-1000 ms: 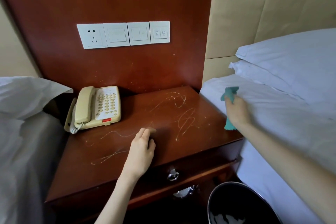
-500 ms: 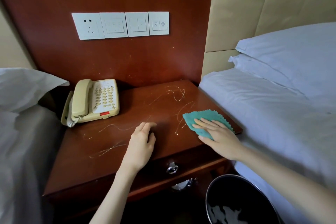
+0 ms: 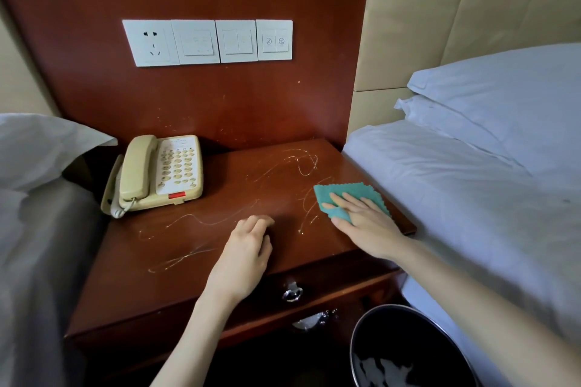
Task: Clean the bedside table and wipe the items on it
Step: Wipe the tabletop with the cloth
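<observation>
Right hand (image 3: 367, 220) presses the teal zigzag-edged cloth (image 3: 347, 192) flat, fingers straight and slightly spread, at the right edge of the dark red-brown wooden bedside table (image 3: 151, 280). Left hand (image 3: 245, 248) rests mid-table, fingers loosely curled, holding nothing.

Risks:
- Pale wiry marks (image 3: 301, 163) could be loose strands or scratches, can't tell. If loose, a rightward stroke dumps them on the white bed (image 3: 456, 198).
- A leftward sweep could knock the cream corded telephone (image 3: 157, 171), far left.

The round black waste bin (image 3: 371, 330), near right, holds a few pale scraps. Drawer is closed.
</observation>
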